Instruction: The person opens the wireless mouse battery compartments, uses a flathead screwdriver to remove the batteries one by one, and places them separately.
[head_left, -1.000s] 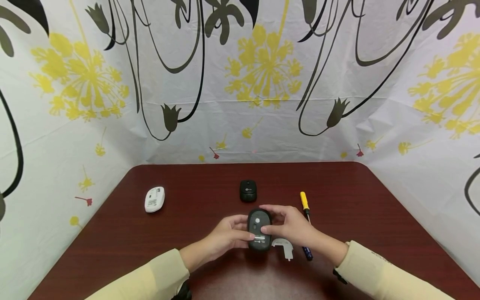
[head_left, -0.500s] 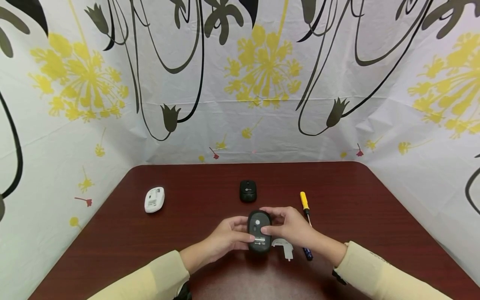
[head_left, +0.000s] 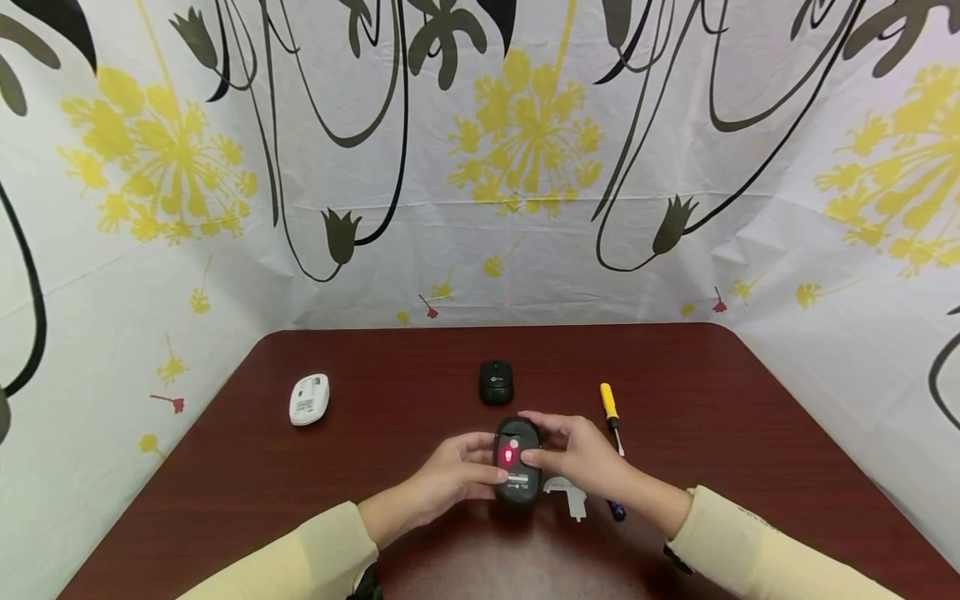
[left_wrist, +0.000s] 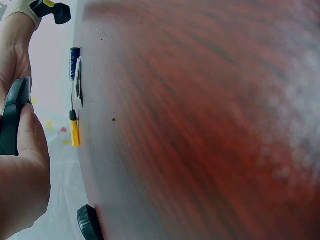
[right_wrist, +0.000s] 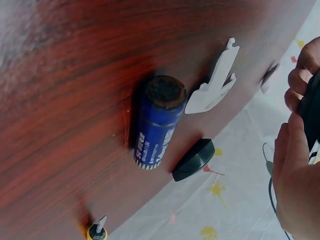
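A dark grey computer mouse (head_left: 519, 487) is held above the table, its underside towards the head view, with a red light glowing there. My left hand (head_left: 457, 473) grips its left side, thumb on the underside. From the right my right hand (head_left: 583, 454) grips it, thumb resting near the lit sensor. Fingers behind the mouse are partly hidden. Below the right hand lie a white plastic cover (head_left: 573, 498) and a blue cylinder (right_wrist: 156, 125) that looks like a battery. A yellow-handled screwdriver (head_left: 609, 403) lies beyond the blue cylinder.
A black mouse (head_left: 497, 383) stands farther back on the dark red table (head_left: 405, 367). At the far left lies a white mouse (head_left: 309, 399), underside up. Patterned white cloth (head_left: 450, 167) hangs behind the table and along both sides.
A red light has come on at the underside of the held mouse, and the mouse has tilted slightly. Both hands keep nearly the same places.
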